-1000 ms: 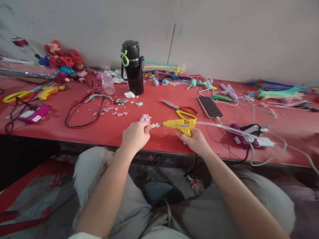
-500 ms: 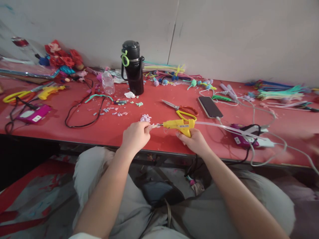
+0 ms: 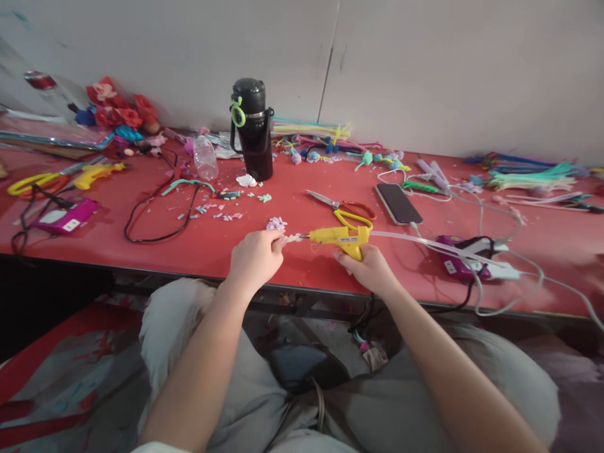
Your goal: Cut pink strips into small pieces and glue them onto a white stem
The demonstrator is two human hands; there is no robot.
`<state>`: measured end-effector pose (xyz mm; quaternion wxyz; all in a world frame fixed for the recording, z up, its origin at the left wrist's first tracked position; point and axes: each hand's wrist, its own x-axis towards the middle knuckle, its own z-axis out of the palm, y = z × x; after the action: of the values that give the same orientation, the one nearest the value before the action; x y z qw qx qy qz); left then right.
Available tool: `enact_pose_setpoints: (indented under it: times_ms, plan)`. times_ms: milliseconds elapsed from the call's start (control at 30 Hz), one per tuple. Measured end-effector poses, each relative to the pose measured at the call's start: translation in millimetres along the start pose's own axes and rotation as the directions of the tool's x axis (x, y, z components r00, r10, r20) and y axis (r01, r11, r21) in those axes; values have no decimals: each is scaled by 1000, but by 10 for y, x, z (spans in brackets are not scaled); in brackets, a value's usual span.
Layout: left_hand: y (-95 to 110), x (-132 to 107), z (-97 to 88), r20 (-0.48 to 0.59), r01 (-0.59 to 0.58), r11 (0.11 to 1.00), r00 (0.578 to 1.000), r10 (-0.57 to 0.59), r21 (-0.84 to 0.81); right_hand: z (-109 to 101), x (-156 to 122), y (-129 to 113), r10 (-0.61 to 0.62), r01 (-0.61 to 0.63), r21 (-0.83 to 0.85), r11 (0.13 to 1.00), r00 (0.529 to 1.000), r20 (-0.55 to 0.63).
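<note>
In my right hand (image 3: 369, 267) is a yellow hot glue gun (image 3: 340, 236), my fingers wrapped round its handle and its nozzle pointing left. A long clear glue stick (image 3: 419, 240) sticks out of its back. My left hand (image 3: 257, 258) pinches a small pale, whitish-pink piece (image 3: 294, 238), whose far end meets the nozzle tip; its exact kind is too small to make out. Just beyond my left fingers lies a little heap of light purple bits (image 3: 276, 224). Scissors (image 3: 343, 209) with yellow and red handles rest behind the glue gun, blades to the left.
A black flask (image 3: 255, 135) and a clear plastic bottle (image 3: 205, 157) stand toward the back. A phone (image 3: 399, 203) lies right, near a purple power block (image 3: 460, 258) with white cables. Another yellow glue gun (image 3: 98, 174) lies left. Pipe cleaners (image 3: 533, 175) are at back right.
Almost nothing differs. Both hands, the glue gun and the pale piece stay in nearly the same place, with the nozzle still at the piece.
</note>
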<state>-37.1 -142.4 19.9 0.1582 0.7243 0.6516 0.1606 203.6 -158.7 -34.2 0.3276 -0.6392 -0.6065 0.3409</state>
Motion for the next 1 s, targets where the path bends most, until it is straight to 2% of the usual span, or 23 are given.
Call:
enact_pose_setpoints:
  times_ms: [167,333,467,633,700,800,833,900,1000]
  plan:
    - [-66,16,-75,-41,2,999,999,-4,-45,-113,37,20,-18,14,-67,998,998,-67]
    - [-270,72,-204,-141,-58,990,989,40,-126,-262,155,42,-76,38,-213,976,982,-173]
    - [-453,134,-262,-238,-44,991,971,14,-123,-169,302,84,-149,98,-241,966,967,-206]
    - [-502,168,-257,-224,-18,994,975,-6,-105,-79,367,127,-248,174,-317,932,946,-210]
    - [-485,168,-254,-216,-15,994,976,-10,-112,-143,305,116,-230,134,-357,924,943,-240]
    - [-462,166,-256,-218,-19,993,976,-7,-117,-300,145,70,-106,-32,-404,914,943,-316]
    - [-457,166,-257,-217,-21,993,976,-4,-115,-342,87,48,-72,-70,-416,907,946,-315]
    - [-451,167,-257,-205,-24,994,979,2,-107,-367,-5,-11,-68,-42,-415,909,967,-246]
    - [-447,169,-247,-199,-27,993,980,4,-114,-185,-34,-154,-200,184,-254,950,979,-39]
